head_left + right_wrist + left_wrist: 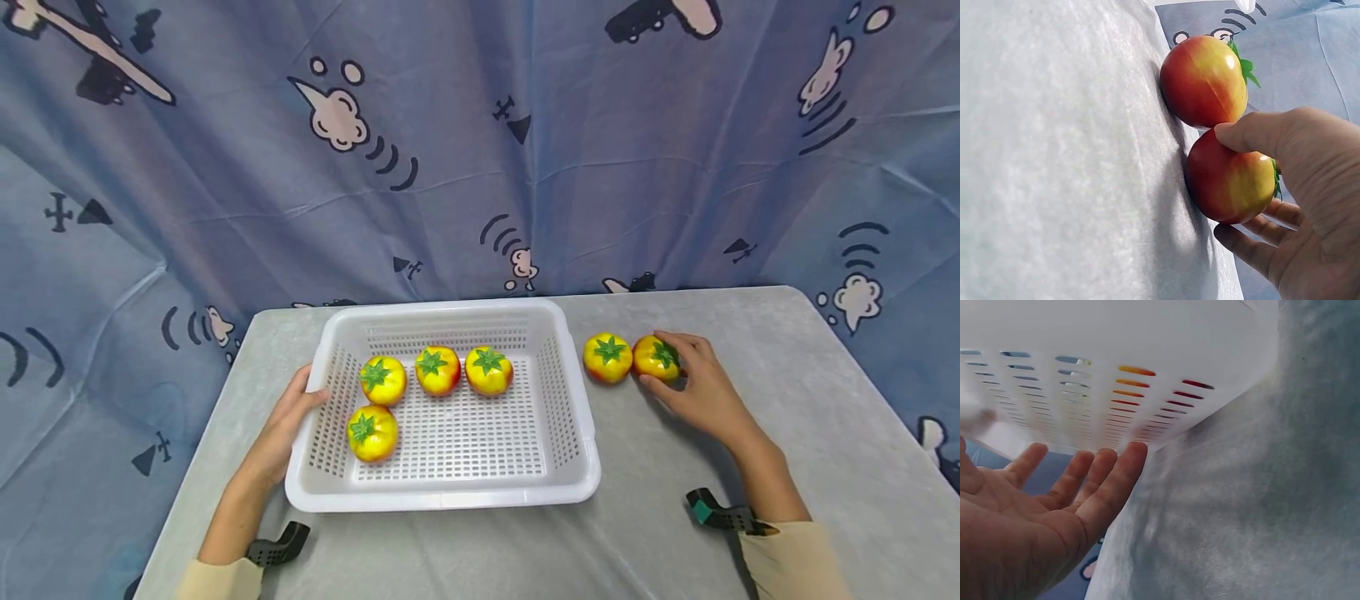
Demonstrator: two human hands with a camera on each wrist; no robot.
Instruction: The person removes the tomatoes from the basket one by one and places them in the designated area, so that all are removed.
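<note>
A white perforated plastic basket [480, 498] stands on the table with several yellow-red tomatoes in it, one of them a tomato [488, 372] at the back. My left hand [281, 433] holds the basket's left side, thumb over the rim and fingers against the outer wall, as the left wrist view shows from below. To the right of the basket, two tomatoes rest on the table, touching. My right hand [699, 385] grips the right-hand tomato [1229, 178] between thumb and fingers. The other tomato [1204, 81] sits beside it, just beyond the thumb tip.
The grey-covered table [660, 550] extends to both sides of the basket. Behind it hangs a blue patterned curtain [450, 167]. Each wrist wears a black camera mount, such as the left mount [279, 546].
</note>
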